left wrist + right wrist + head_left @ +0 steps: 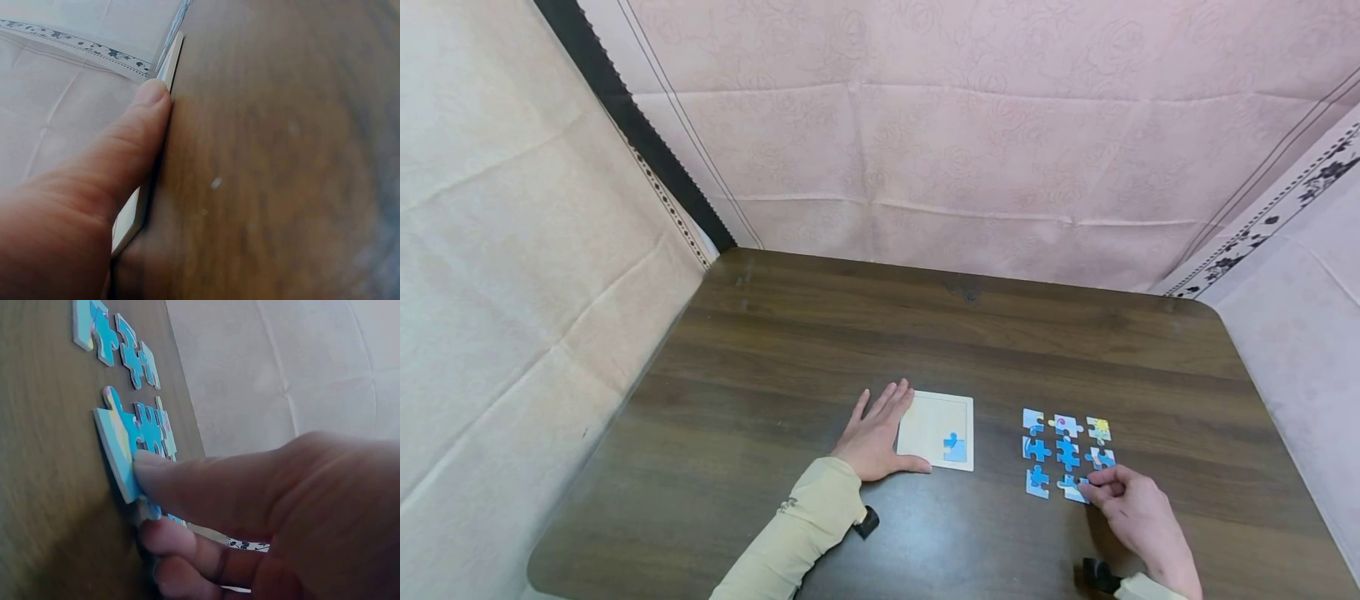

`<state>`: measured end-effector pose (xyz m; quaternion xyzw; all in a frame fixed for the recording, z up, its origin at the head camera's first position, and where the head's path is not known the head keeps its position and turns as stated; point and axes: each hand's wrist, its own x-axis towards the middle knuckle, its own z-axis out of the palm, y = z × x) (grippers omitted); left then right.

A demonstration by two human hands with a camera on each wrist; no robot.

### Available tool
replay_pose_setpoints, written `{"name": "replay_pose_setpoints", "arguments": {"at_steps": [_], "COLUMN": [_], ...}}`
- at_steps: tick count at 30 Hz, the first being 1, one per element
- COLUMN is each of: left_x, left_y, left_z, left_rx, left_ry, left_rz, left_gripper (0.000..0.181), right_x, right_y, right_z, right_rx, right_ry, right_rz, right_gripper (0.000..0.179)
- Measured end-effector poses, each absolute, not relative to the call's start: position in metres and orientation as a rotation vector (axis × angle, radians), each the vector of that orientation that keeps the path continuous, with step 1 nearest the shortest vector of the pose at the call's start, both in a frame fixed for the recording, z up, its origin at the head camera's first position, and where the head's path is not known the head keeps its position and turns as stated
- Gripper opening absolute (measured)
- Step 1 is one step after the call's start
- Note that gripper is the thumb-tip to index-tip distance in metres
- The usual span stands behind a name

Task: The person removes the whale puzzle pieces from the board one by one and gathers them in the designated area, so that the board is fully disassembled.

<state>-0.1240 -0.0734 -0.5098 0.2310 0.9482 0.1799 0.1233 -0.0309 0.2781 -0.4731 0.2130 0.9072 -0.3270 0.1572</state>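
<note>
A square wooden puzzle tray lies on the table, with one blue jigsaw piece in its lower right corner. My left hand rests along the tray's left side, fingers spread and straight, thumb at the near edge. In the left wrist view the thumb lies against the tray's rim. To the right, my right hand pinches a blue and white puzzle piece at its right end. The right wrist view shows the thumb on top of this piece, fingertips at its near end.
Several loose puzzle pieces lie in rows right of the tray, beside and beyond my right hand. The brown wooden table has rounded corners. Pale cloth hangs behind it and at both sides.
</note>
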Motion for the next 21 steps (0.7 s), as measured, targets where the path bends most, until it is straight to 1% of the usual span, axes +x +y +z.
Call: {"name": "replay_pose_setpoints", "arguments": {"at_steps": [6, 21], "left_x": [-0.1238, -0.1228], "left_y": [-0.0736, -0.0741], "left_z": [-0.5095, -0.507], "left_rx": [0.671, 0.678], "left_ry": [2.76, 2.761], "left_rz": [0.534, 0.538], "left_gripper": [0.116, 0.114], "right_x": [-0.0317, -0.035], "right_y": [0.2764, 0.2763], "right_z": [-0.4743, -0.4758], "right_rx": [0.609, 0.627], "right_ry": [2.597, 2.59], "right_rz": [-0.93, -0.918], "right_gripper": [0.027, 0.024]}}
